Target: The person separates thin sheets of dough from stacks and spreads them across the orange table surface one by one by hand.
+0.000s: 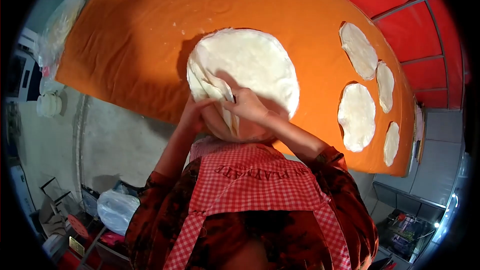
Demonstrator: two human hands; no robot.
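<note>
A large round stack of thin, pale dough sheets (250, 62) lies at the near edge of the orange-covered table. Its top sheet is bunched into a raised fold (215, 84) at the left, nearest my body. My left hand (194, 114) grips this fold from the left, its thumb reaching across toward the other hand. From the right, my right hand (248, 106) pinches the same lifted edge with bent fingers. The folded strip hangs down between both hands. Parts of the left fingers are hidden behind the dough.
Several smaller oval dough pieces, one of them wide (356, 117), lie on the right side of the orange cloth (140, 35). Clear plastic bags (60, 30) sit by the table's far left end. A red panelled surface (410, 30) borders the right. Below left stands a plastic-wrapped bundle (117, 211).
</note>
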